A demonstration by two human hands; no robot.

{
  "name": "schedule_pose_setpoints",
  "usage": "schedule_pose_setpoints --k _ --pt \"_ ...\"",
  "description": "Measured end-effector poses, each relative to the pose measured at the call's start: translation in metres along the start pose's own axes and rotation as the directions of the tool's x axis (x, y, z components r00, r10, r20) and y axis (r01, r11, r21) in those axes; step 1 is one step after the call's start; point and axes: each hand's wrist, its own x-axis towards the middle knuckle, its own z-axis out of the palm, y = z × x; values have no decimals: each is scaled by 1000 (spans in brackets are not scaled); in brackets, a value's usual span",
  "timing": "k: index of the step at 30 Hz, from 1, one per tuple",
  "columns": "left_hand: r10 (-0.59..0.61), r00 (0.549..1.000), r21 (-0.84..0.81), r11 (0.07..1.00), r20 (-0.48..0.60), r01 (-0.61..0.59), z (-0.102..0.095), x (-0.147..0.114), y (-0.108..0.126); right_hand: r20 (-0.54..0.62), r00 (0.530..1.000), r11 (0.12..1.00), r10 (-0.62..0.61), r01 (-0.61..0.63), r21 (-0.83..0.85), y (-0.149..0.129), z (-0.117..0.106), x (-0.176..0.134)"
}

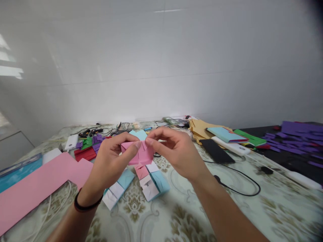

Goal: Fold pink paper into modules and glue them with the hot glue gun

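Note:
Both hands hold up a folded pink paper piece (pixel 141 155) with creases and flaps, above the patterned tablecloth. My left hand (pixel 113 153) pinches its left edge between thumb and fingers. On the opposite side, the thumb and index finger of my right hand (pixel 174 149) grip its upper right corner. Just below sits a folded paper block (pixel 155 183) in light blue, white and pink. A second block (pixel 118 189), light blue and white, lies to its left, near my left wrist. Part of a light blue paper (pixel 138 134) shows behind the pink piece.
Pink paper sheets (pixel 42 181) lie at the left, over a white cable. Purple, green and red paper pieces (pixel 87 148) are behind my left hand. To the right are a black phone (pixel 217 151), a white power strip (pixel 232 146), a black cable (pixel 248 194) and purple strips (pixel 297 139).

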Motion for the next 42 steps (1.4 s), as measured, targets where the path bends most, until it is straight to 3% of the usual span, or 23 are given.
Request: schedule_pose_setpoints --k 11,15,17,19,23,31,36,42 --pt "69 997 120 990 45 -74 -6 -1 1 59 998 994 -16 22 -109 -3 -4 -1" --pt "-20 990 15 1000 -137 22 -10 1 -2 19 999 995 -33 35 -96 -2 -13 1" --pt "-67 973 -109 993 -222 43 -8 2 -4 66 998 998 -14 19 -67 -3 -15 1" --pt "-93 967 -230 972 -238 37 -3 2 -7 152 988 998 22 -13 -59 -3 -13 1" --pt "-139 976 -327 942 -169 78 4 3 -5 161 986 998 49 -42 -42 2 -5 1" --pt "-159 985 -271 947 71 172 4 2 1 86 994 997 67 -64 -34 3 -8 -1" --pt "-142 987 -245 957 73 155 5 1 2 110 992 998 60 -59 -5 2 -8 -1" --pt "-122 989 -70 989 85 128 2 2 1 92 994 999 51 -50 -22 2 -8 -1"
